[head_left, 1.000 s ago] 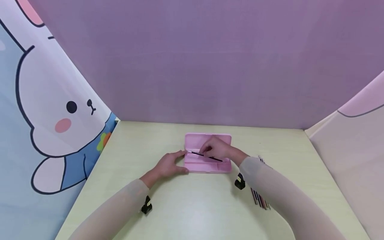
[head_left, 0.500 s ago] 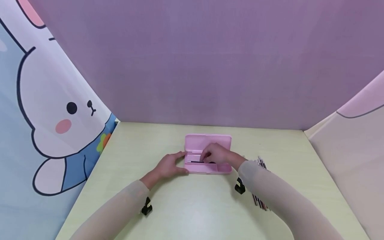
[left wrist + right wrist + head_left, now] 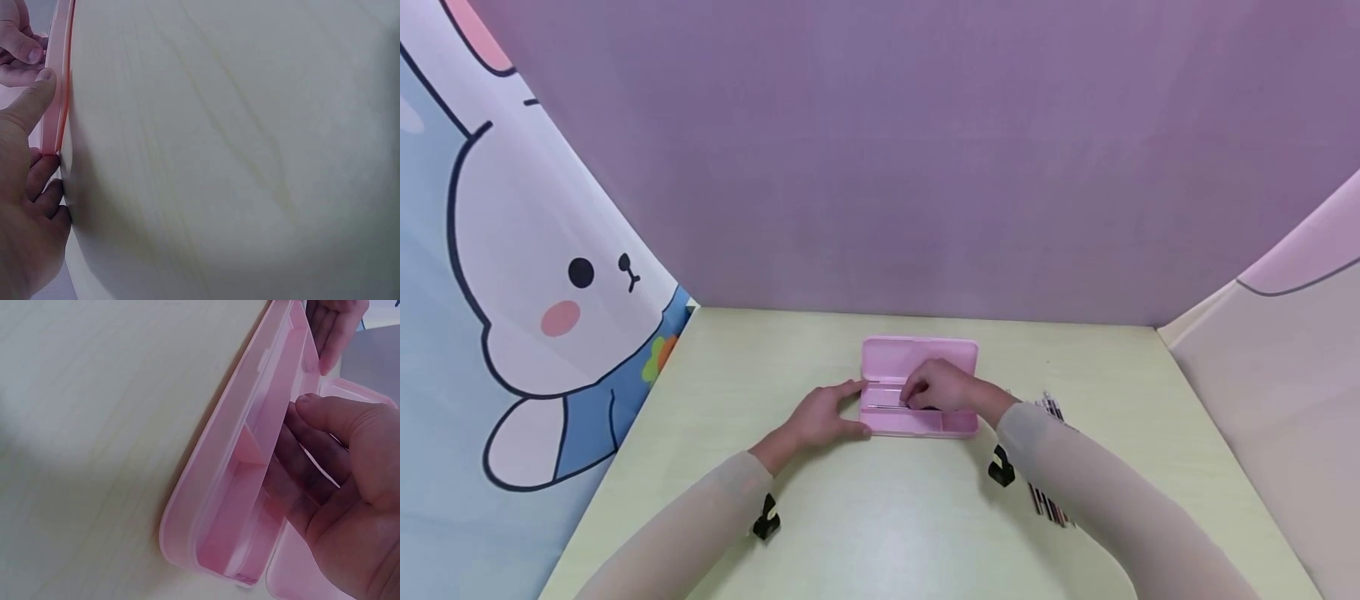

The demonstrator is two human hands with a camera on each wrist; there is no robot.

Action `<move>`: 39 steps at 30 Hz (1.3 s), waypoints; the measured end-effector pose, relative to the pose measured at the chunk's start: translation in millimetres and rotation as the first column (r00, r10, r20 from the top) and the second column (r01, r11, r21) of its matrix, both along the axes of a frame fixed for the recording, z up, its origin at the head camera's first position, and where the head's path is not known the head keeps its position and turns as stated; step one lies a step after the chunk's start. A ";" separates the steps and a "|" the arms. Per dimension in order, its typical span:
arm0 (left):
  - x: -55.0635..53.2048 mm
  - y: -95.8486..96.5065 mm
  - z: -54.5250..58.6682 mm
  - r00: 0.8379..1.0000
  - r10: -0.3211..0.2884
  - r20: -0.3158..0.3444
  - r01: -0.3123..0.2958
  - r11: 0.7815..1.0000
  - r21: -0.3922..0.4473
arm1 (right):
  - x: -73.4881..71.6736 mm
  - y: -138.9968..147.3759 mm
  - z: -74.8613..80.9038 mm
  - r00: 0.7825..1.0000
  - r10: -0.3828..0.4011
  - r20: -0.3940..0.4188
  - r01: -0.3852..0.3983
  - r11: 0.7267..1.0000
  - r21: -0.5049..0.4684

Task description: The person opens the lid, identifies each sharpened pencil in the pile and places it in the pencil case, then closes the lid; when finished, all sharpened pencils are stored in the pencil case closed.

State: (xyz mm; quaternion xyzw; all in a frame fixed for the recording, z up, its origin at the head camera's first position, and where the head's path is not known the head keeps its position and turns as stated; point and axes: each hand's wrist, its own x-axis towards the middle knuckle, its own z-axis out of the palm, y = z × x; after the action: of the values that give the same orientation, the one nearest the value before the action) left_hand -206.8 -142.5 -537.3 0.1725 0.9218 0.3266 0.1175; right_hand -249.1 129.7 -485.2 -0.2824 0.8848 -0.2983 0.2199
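A pink pencil case (image 3: 901,423) lies with its lid (image 3: 891,354) tipped back, showing a long compartment and a small one at the front. My left hand (image 3: 820,414) holds its left end, thumb at the front corner and index finger near the hinge. Inside the case is my right hand (image 3: 943,385), its fingers curled down around a slim pencil (image 3: 886,407) lying lengthwise behind the front divider. The pencil's left part shows; the fingers cover its middle. In the right wrist view the right hand (image 3: 350,469) reaches behind the divider, and the pencil is hidden there.
Several slim pencils (image 3: 1047,505) lie in a bundle on the table (image 3: 880,517), partly under the right sleeve (image 3: 1075,458). A purple backdrop (image 3: 880,167) rises behind the table's far edge. A rabbit-print cloth (image 3: 535,292) hangs at the left.
The right hand has lowered the pencil from a slant above the case to lie lengthwise inside it. Over the last half second that hand has barely moved. The left hand stays at the case's end.
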 end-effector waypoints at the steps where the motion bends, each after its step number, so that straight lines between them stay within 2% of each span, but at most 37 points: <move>1: -0.1 0.2 -0.1 1.000 0.001 0.000 -0.001 1.000 0.001 | 0.0 0.3 0.3 1.000 0.002 0.000 -0.002 1.000 0.000; 11: 0.5 3.0 -0.2 1.000 0.001 -0.001 -0.001 1.000 0.014 | -2.3 15.6 9.4 0.998 0.054 -0.029 -0.055 0.998 -0.014; 16: 0.2 4.3 -0.3 1.000 0.000 -0.015 0.000 1.000 0.012 | -2.9 39.4 22.1 0.997 0.067 -0.026 -0.070 0.993 -0.100; 18: -0.1 4.8 0.2 1.000 -0.002 -0.019 0.003 1.000 0.009 | -0.6 52.1 27.5 0.998 0.061 -0.002 -0.060 0.988 -0.142; 22: -0.1 5.8 1.1 1.000 -0.004 -0.019 0.004 1.000 0.002 | 8.2 81.6 38.7 0.995 -0.010 0.102 0.029 0.983 -0.181; 25: -0.8 6.1 1.6 1.000 0.001 -0.022 -0.001 1.000 -0.008 | 15.3 105.8 44.4 0.984 -0.087 0.153 0.114 0.979 -0.172; 31: -2.5 5.8 1.9 1.000 0.002 -0.026 -0.003 1.000 -0.017 | 24.5 156.4 40.3 0.968 -0.194 0.159 0.218 0.964 -0.152; 35: -2.1 5.9 2.3 1.000 0.011 -0.017 -0.012 1.000 -0.022 | 30.7 185.7 34.8 0.962 -0.244 0.125 0.259 0.958 -0.124; 39: -1.3 7.0 3.0 1.000 0.026 -0.010 -0.027 0.999 -0.020 | 36.4 208.0 28.5 0.943 -0.314 0.108 0.323 0.943 -0.079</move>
State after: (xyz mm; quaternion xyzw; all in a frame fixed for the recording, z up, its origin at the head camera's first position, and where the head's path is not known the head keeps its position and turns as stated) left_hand -208.1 -135.4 -534.4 0.1608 0.9278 0.3182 0.1102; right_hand -212.7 337.7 -456.8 -0.1315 0.8923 -0.3846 0.1964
